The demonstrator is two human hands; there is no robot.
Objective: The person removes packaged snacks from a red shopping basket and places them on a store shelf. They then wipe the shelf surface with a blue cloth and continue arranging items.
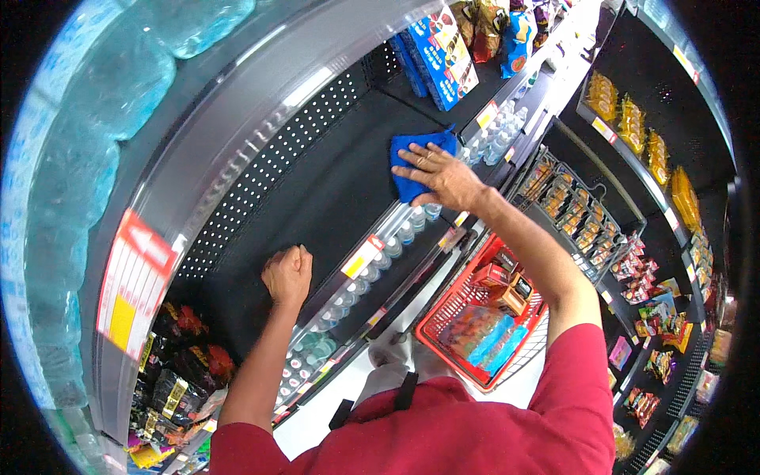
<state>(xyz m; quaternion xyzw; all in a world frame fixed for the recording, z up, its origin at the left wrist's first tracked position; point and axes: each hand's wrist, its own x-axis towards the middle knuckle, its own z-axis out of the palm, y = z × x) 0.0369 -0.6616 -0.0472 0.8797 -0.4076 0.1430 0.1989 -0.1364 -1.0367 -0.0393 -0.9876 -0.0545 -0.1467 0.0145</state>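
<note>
My right hand (436, 176) lies spread over a blue cloth (408, 142), pressing it onto a black store shelf (332, 196) near the shelf's front edge. A ring shows on one finger. The palm hides part of the cloth. Over the same shelf, further left, my left hand (289, 274) is curled into a fist with nothing visible in it. Whether the fist touches the shelf surface, I cannot tell. Behind both hands runs the shelf's perforated back panel (279, 160). A price label (362, 257) sits on the front edge between the hands.
Blue boxes (439, 59) and snack bags (490, 29) stand beyond the cloth. Dark packets (184, 386) fill the left end. Bottles (356, 288) line the shelf below. A red basket (424, 332) with packaged goods stands by my legs. Large bottles (89, 148) sit overhead.
</note>
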